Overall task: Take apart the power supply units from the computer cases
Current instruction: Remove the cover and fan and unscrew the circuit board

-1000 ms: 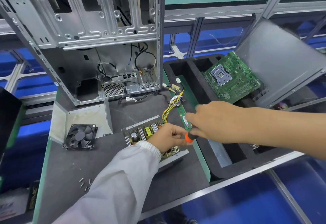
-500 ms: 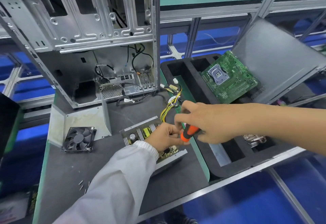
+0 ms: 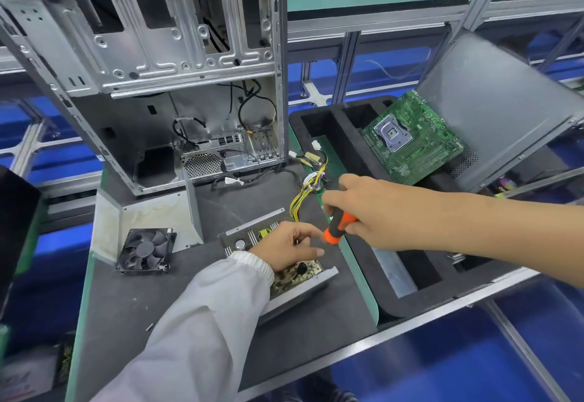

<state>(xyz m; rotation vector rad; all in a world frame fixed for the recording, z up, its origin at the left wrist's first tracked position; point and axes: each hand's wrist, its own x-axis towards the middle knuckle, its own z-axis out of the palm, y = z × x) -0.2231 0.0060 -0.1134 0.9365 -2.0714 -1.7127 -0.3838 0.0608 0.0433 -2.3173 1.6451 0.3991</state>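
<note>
Screwdriver (image 3: 339, 227) tip apparently hidden inside right hand (image 3: 373, 212) above power supply (image 3: 284, 262).

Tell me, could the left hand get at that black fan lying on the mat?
Probably yes. The left hand rests on the opened power supply, and the fan lies flat just to its left with only bare mat between them.

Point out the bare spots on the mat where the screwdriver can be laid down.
Free: near strip of mat between fan and left sleeve; patch right of power supply, before the green edge. Crowded: yellow wires and cables below the case.
</note>
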